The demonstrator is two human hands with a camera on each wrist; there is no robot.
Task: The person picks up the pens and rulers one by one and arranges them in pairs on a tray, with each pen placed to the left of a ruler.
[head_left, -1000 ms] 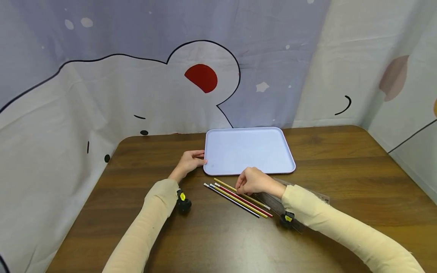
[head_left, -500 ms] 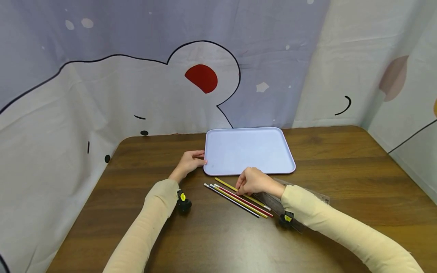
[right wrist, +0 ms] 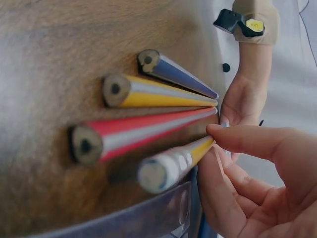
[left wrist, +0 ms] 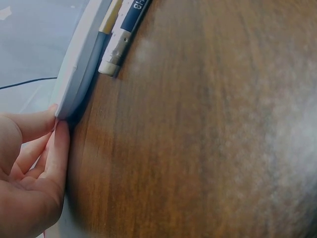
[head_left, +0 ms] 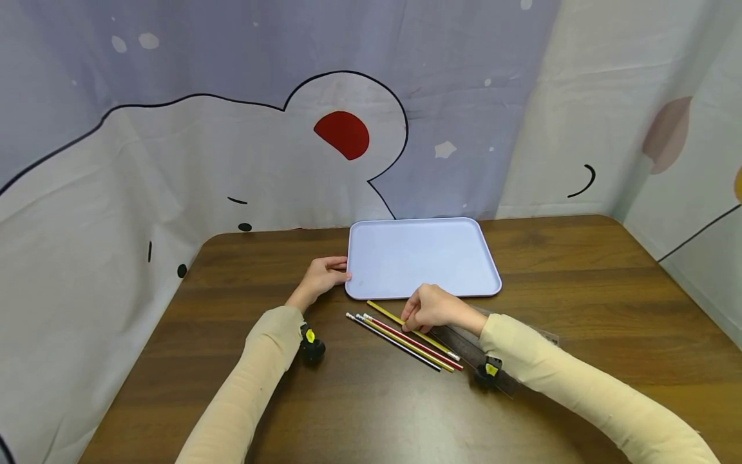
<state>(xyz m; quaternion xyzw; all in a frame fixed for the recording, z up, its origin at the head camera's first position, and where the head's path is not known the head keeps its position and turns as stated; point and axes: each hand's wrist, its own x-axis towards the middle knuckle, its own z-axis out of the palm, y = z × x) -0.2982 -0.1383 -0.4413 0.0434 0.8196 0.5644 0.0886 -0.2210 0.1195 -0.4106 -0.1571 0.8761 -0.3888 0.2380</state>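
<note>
My left hand (head_left: 320, 277) pinches the left rim of a pale lavender tray (head_left: 423, 258) between thumb and fingers. In front of the tray, my right hand (head_left: 430, 308) pinches a yellow pencil (head_left: 385, 312) near its middle. That pencil's white eraser end (right wrist: 154, 174) points toward the camera in the right wrist view. Beside it on the table lie a red pencil (right wrist: 143, 131), another yellow pencil (right wrist: 158, 92) and a dark blue pencil (right wrist: 182, 75), roughly parallel. These three show flat, unsharpened ends here, with their erasers toward the tray.
A clear flat plastic item (head_left: 460, 341) lies partly under my right forearm; its full shape is hidden. The brown wooden table (head_left: 243, 270) ends at a printed curtain (head_left: 261, 161) behind the tray.
The held yellow pencil has shifted slightly right at its far end, away from the other pencils. The left hand and the tray have not visibly moved.
</note>
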